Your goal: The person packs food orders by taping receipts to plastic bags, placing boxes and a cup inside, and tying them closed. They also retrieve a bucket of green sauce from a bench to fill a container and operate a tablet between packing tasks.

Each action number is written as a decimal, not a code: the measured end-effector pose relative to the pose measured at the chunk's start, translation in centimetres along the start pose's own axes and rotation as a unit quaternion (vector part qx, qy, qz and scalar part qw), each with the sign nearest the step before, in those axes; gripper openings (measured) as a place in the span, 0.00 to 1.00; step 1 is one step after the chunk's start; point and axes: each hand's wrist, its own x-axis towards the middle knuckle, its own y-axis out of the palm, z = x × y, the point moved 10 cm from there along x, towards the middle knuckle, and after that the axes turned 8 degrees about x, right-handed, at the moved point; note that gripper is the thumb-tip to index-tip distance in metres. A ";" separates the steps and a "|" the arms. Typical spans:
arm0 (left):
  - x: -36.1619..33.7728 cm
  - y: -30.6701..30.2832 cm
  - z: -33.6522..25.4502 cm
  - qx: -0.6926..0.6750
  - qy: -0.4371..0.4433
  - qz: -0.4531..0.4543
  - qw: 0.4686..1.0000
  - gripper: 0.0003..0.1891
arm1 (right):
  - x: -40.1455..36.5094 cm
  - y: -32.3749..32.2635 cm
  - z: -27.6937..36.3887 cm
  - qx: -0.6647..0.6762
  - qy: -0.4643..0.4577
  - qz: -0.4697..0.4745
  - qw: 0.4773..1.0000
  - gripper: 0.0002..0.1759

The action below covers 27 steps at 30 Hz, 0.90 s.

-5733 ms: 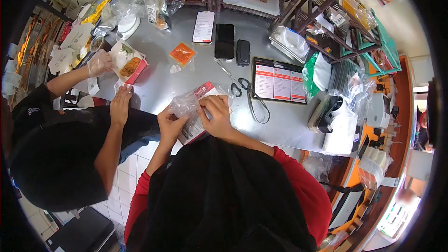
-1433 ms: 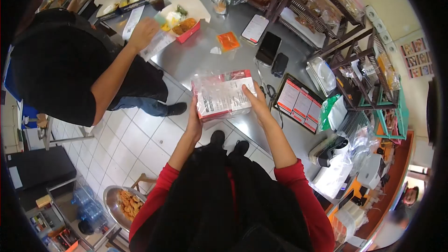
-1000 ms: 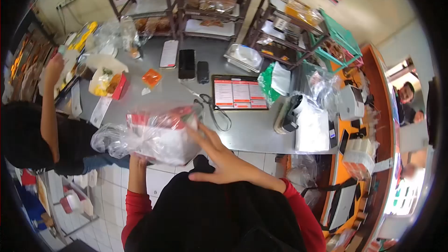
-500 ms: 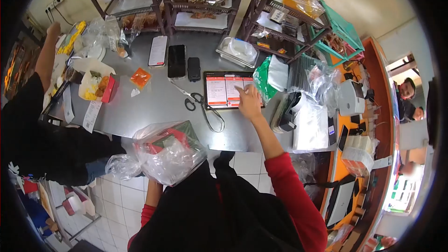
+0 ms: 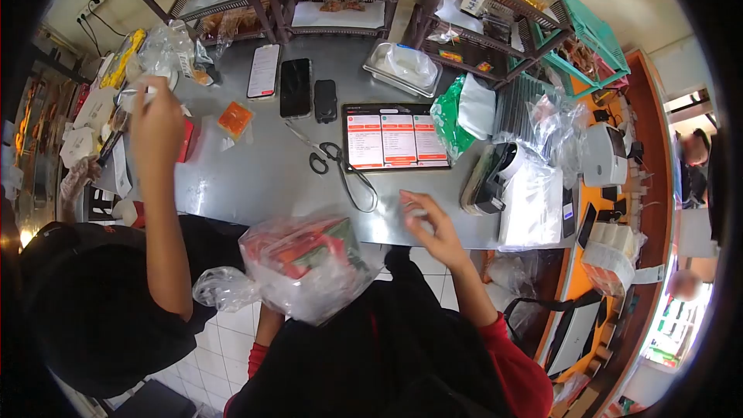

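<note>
A clear plastic bag with red and green boxes inside is held up at the table's front edge, in front of my body. My left wrist runs up under it; the fingers are hidden behind the bag, which rests on that hand. My right hand hovers over the table's front edge, fingers apart and holding nothing. Beyond it lies a tablet showing order cards on its screen. Scissors with black handles and a dark loop lie left of the tablet, apart from both hands.
Two phones and a small black device lie behind the scissors. An orange sauce packet is farther left. A co-worker's arm reaches over the table at left. Racks stand behind; a white plastic stack is at right.
My right hand has left the tablet and drawn back toward me, its fingers opening. The bag has shifted slightly right. The co-worker has leaned in, an arm now in front of the food box.
</note>
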 end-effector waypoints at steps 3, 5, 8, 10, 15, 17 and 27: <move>-2.4 2.5 1.0 0.021 0.010 -0.006 1.000 0.28 | -3.0 2.1 0.7 0.131 0.048 0.103 0.985 0.42; -3.5 5.8 1.8 0.040 0.023 -0.004 0.999 0.28 | -4.8 1.9 1.3 0.119 0.031 0.181 0.976 0.49; -4.8 13.0 3.5 0.071 0.048 0.007 0.996 0.28 | -7.0 -2.4 1.7 0.065 -0.012 0.176 0.982 0.62; -5.8 18.9 5.4 0.087 0.062 0.026 0.994 0.28 | -8.9 -7.6 2.0 0.032 -0.026 0.149 0.988 0.71; -8.2 36.8 10.0 0.159 0.083 0.120 0.976 0.28 | -15.9 -24.0 1.2 0.269 0.103 0.025 0.957 0.62; -8.4 43.9 12.4 0.182 0.078 0.174 0.965 0.27 | -19.0 -30.5 0.8 0.312 0.041 -0.061 0.947 0.57; -15.0 74.2 25.6 0.326 0.057 0.541 0.773 0.35 | -34.8 -49.0 -5.1 0.561 -0.165 -0.344 0.734 0.40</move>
